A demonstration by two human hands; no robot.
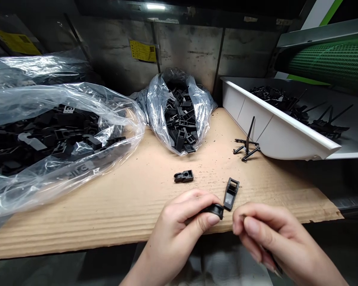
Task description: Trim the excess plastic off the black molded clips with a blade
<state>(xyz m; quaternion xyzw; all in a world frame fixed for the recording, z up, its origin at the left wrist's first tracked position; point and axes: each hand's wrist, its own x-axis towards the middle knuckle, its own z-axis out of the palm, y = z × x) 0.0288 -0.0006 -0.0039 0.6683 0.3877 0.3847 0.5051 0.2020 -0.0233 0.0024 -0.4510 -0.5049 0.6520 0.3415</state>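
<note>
Left hand (183,224) is gripping a black clip (214,209) between thumb and fingers, over the cardboard sheet's (107,216) near edge. Right hand (270,234) is pinching a thin dark item (275,263), mostly hidden, toward the near right corner. Tapered black piece (230,198) is lying just beyond the clip, parts bag (157,113) resting at far edge.

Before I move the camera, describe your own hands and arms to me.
The left hand and right hand are ordinary human hands, with no gloves and no rings visible. The left forearm and right forearm are bare as far as they show: no sleeve, watch or bracelet. The thumbnails look plain.
</note>
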